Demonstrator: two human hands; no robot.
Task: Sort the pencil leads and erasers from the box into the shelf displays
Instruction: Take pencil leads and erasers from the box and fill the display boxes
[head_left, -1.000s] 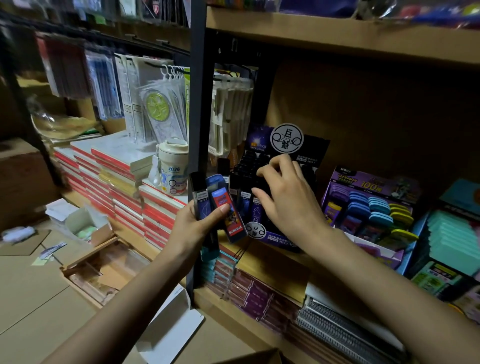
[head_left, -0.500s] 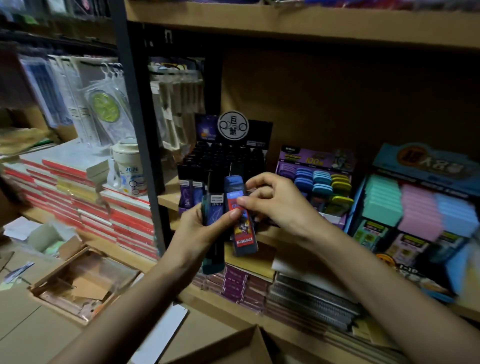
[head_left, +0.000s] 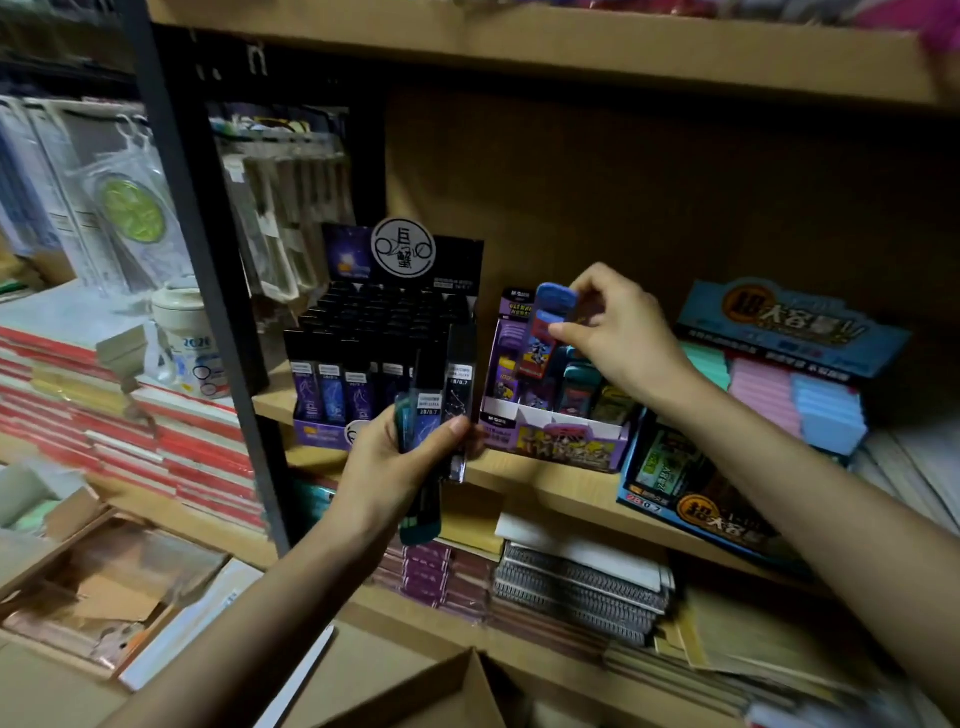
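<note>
Blue-capped lead case (head_left: 546, 332): pinched near its top by the fingers (head_left: 566, 328) of the right hand (head_left: 623, 338), tilted, just above the purple display box (head_left: 550, 441). Held by the cap end, probably so as to go bottom-first into a free slot.

Bundle of dark lead cases (head_left: 441, 405): gripped upright in the left hand (head_left: 389, 467), fingers curled behind, thumb across the front, labels outward. Kept fanned and close to the shelf (head_left: 545, 486), likely as stock waiting to be sorted by type.

Purple display box: on the shelf, front cut low. Holds standing coloured cases in rows, partly hidden behind the right hand; count not readable.

Black display (head_left: 363, 358): just left of the purple one. Holds stepped rows of dark cases, seemingly near full; similar in look to the bundle.

Blue display (head_left: 789, 332): right of the purple one. Holds pastel blocks in green, pink and blue, probably erasers.

Cardboard box (head_left: 447, 691): below the shelf, flap open, contents not visible.

Step in hand, as judged: placing the blue-capped case into the purple box; bundle not yet sorted.
</note>
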